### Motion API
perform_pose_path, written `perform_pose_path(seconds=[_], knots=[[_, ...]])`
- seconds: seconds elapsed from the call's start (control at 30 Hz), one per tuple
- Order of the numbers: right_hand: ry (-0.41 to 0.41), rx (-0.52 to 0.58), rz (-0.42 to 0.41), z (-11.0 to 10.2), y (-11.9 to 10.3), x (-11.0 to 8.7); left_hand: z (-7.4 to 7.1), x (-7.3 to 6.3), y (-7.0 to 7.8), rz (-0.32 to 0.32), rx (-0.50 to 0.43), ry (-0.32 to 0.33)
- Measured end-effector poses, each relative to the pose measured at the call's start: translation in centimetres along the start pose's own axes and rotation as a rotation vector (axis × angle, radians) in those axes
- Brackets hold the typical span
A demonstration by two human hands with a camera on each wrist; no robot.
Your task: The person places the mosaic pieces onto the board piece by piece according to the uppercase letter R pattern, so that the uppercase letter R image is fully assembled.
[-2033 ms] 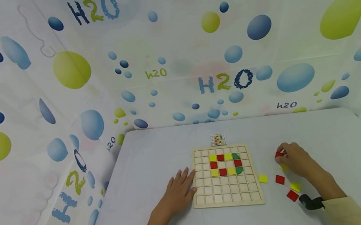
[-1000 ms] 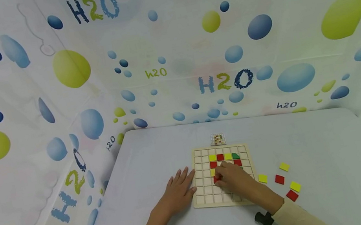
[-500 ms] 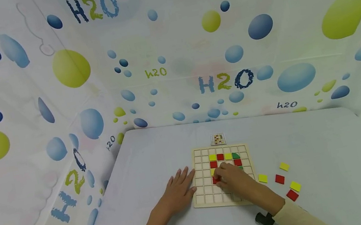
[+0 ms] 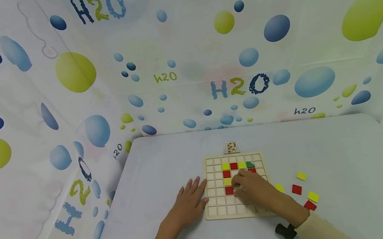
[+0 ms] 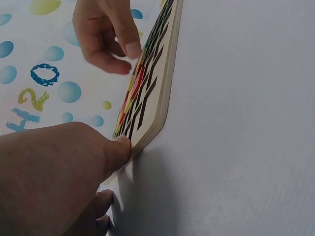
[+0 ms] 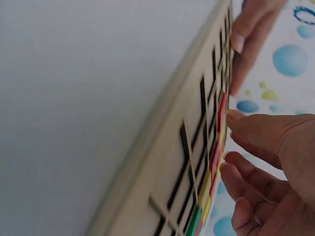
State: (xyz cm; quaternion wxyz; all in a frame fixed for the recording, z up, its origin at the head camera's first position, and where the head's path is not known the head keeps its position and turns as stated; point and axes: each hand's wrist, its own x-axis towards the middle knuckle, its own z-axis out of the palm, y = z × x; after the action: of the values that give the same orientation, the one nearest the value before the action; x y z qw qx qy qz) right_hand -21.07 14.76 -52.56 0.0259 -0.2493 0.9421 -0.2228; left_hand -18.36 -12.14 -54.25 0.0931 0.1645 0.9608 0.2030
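A wooden grid board (image 4: 219, 211) lies on the white table, with yellow, red and green tiles in some of its squares. My left hand (image 4: 189, 204) rests at the board's left edge, fingers spread; its thumb (image 5: 118, 152) touches the rim in the left wrist view. Over the board is my right hand (image 4: 255, 188), fingers loosely bent and nothing between them. Just left of its fingertips, a red tile (image 4: 229, 190) sits in a square below a yellow tile (image 4: 227, 181). The right hand hides part of the pattern, including its lower right.
Loose tiles lie right of the board: a yellow one (image 4: 301, 176), a red one (image 4: 296, 189), another yellow one (image 4: 313, 197) and a red one (image 4: 310, 205). The right arm partly covers one more yellow tile (image 4: 279, 187). A small pattern card (image 4: 231, 147) lies behind the board.
My right hand picked up a red tile on the right, carried it to the board and let it go in a square. It has since shifted slightly right. The left hand stayed put.
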Motion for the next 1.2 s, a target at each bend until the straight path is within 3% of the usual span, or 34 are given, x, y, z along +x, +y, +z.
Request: perform_pose_path(seconds=[0.17, 0.3, 0.47, 0.67, 0.93, 1.2], knots=[[-0.033, 0.167, 0.214, -2.0, 2.4, -1.8, -0.1, 0.1, 0.1, 0.001, -0.004, -0.002], [-0.019, 0.249, 0.278, -3.2, 5.0, -3.9, -0.2, 0.1, 0.1, -0.004, -0.005, -0.004], [-0.015, 0.253, 0.333, -3.9, 7.2, -6.4, -0.3, 0.2, 0.2, -0.002, -0.008, -0.01], [-0.017, 0.245, 0.345, -3.4, 8.2, -7.5, -0.1, 0.2, 0.2, -0.008, -0.002, -0.006], [0.019, 0.194, 0.361, -2.0, 8.1, -7.2, 0.0, 0.0, -0.1, 0.006, -0.01, -0.01], [0.026, 0.175, 0.353, -2.2, 7.8, -7.3, -0.2, -0.1, 0.1, 0.013, -0.013, -0.002]])
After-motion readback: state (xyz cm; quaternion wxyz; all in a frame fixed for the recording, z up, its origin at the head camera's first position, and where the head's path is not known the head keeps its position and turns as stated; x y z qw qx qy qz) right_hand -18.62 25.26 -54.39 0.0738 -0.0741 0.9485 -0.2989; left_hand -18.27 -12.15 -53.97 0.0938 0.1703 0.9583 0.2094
